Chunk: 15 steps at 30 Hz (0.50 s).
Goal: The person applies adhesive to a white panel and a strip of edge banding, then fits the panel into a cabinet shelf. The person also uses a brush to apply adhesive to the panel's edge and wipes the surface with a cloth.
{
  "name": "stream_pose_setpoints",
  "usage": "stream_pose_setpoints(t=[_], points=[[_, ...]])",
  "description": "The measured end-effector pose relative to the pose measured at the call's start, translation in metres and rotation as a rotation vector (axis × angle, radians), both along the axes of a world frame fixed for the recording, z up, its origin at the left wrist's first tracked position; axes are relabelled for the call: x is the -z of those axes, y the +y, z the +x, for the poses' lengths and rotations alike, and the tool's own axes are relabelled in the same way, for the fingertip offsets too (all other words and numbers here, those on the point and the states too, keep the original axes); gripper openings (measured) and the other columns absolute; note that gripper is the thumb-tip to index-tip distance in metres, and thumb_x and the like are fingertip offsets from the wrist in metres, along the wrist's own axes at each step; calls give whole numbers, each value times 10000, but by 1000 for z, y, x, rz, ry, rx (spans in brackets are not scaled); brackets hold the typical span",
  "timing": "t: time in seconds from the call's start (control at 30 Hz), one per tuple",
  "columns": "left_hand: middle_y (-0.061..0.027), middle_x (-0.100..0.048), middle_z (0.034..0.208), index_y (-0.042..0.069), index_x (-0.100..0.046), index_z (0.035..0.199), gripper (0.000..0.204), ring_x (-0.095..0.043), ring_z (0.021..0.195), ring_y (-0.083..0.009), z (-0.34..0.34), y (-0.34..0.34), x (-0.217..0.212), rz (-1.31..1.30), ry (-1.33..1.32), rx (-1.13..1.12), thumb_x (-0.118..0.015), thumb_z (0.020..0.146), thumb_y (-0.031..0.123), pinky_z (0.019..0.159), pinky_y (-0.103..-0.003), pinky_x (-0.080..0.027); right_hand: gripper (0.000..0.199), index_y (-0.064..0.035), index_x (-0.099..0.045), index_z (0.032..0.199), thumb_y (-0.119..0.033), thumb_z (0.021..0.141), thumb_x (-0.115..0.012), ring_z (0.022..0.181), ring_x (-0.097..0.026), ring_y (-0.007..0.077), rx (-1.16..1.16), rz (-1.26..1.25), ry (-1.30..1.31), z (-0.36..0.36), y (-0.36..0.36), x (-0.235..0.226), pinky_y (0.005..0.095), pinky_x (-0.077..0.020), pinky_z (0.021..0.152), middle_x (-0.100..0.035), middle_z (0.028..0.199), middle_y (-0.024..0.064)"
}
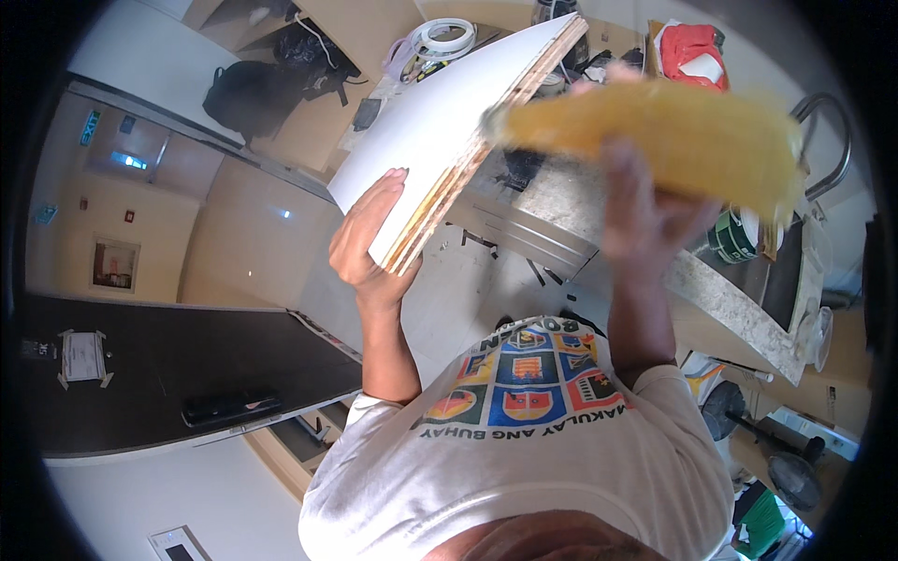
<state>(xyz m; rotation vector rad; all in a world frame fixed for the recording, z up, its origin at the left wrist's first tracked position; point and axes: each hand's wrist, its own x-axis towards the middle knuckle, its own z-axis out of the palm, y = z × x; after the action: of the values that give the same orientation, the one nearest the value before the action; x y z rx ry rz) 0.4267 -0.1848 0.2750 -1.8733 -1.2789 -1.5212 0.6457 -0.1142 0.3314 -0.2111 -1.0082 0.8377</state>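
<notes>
My left hand (367,234) is closed around the lower corner of a stack of white-faced plywood boards (449,107). The boards are tilted up, and their layered brown edges face right. In my right hand (641,206) is a yellow bottle (683,140), smeared by motion and lying almost level. Its narrow neck points left and meets the edges of the boards, as far as the blur shows. I cannot make out what, if anything, comes from the tip.
Right of me runs a speckled countertop (720,313) with a curved metal tap (842,140) and a dark green tub (732,236). White rolled strip (443,37) and a red cloth (690,51) lie at the back. A black bag (248,98) sits far left, and a dark panel (159,360) stands nearer.
</notes>
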Motion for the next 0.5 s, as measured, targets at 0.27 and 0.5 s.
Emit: stream_pose_setpoints(t=[0.27, 0.5], points=[[-214, -746, 983, -64, -705, 1002, 296, -741, 974, -318, 7, 0, 2, -21, -16, -29, -850, 751, -7, 894, -421, -584, 683, 58, -342, 1416, 34, 852, -726, 1080, -683, 364, 7, -7, -81, 16, 12, 15, 474, -585, 934, -589, 1273, 303], [-232, -739, 948, -91, -680, 978, 274, -737, 976, -376, 12, 2, 2, -33, -25, -41, -733, 709, -77, 932, -471, -578, 458, 65, -498, 1323, 60, 899, -669, 1109, -671, 342, 43, -53, -227, 15, -5, 7, 449, -584, 936, -591, 1313, 257]])
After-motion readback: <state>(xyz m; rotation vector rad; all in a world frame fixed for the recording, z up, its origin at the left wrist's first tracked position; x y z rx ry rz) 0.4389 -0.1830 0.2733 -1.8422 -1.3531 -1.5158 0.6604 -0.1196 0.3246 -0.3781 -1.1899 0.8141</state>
